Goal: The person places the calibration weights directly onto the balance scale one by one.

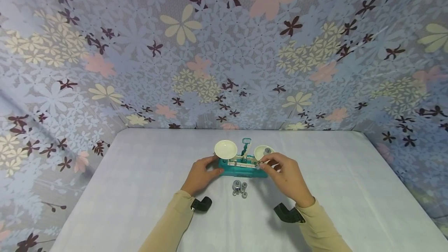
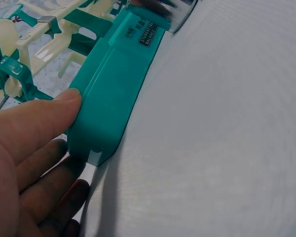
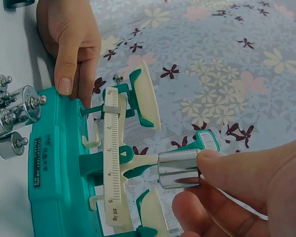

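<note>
A teal balance scale (image 1: pixel 241 171) with cream pans stands in front of me. My left hand (image 1: pixel 202 175) holds the left end of its base, thumb on the near side and fingers round the end. Between the thumb and fingers of my right hand (image 1: pixel 287 174) is a shiny metal weight (image 3: pixel 177 169), pinched just in front of the right pan (image 1: pixel 258 153). Another metal weight (image 1: pixel 267 151) sits in that pan. Nothing lies in the left pan (image 1: pixel 225 149). Parts of the right pan are hidden behind my right hand in the head view.
Several metal weights (image 1: pixel 237 184) of different sizes stand in a cluster on the white tabletop (image 1: pixel 140 205), just nearer to me than the scale. A flower-patterned covering (image 1: pixel 227 57) rises behind the table. A ruled beam (image 3: pixel 112 163) runs along the scale's front.
</note>
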Motion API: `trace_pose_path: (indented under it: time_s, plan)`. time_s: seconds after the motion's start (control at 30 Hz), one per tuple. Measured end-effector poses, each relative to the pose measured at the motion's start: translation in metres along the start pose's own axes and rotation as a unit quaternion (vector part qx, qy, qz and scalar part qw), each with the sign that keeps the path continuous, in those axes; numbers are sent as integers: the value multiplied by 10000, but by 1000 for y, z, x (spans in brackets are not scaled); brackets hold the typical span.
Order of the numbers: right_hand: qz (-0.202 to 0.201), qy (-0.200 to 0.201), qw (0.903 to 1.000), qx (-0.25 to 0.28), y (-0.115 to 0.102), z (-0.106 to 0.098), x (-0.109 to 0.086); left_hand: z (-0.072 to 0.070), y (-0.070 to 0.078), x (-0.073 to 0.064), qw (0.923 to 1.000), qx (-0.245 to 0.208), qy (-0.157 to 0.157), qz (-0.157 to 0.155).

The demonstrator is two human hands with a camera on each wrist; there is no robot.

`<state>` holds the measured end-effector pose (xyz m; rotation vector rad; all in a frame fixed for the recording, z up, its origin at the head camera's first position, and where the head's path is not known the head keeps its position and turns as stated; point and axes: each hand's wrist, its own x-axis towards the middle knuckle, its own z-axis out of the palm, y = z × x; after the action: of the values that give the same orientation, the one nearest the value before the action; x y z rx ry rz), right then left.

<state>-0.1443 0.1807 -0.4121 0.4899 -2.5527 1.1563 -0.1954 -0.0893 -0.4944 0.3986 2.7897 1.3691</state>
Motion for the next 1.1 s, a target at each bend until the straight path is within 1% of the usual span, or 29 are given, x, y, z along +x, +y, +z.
trace_pose_path:
  time_s: [0.3,0.43,0.5,0.57,0.7,0.9,1.1]
  plan:
    - [5,217,9997,-77,5,-5,2,-1,2,0,10000,-49,-1,-4]
    - [15,349,9994,-54,7,-5,3,-1,2,0,10000,-85,7,45]
    - [53,401,9992,-43,8,-5,3,-1,2,0,10000,-72,4,2]
    - [124,431,9990,-53,9,-5,3,-1,3,0,10000,-59,-6,-63]
    - [239,476,9985,-92,11,-5,3,-1,3,0,10000,-47,-44,-75]
    - [258,567,9980,-137,14,-5,4,0,2,0,10000,-39,-22,-37]
    - [273,651,9974,-151,16,-6,5,-1,2,0,10000,14,-50,-79]
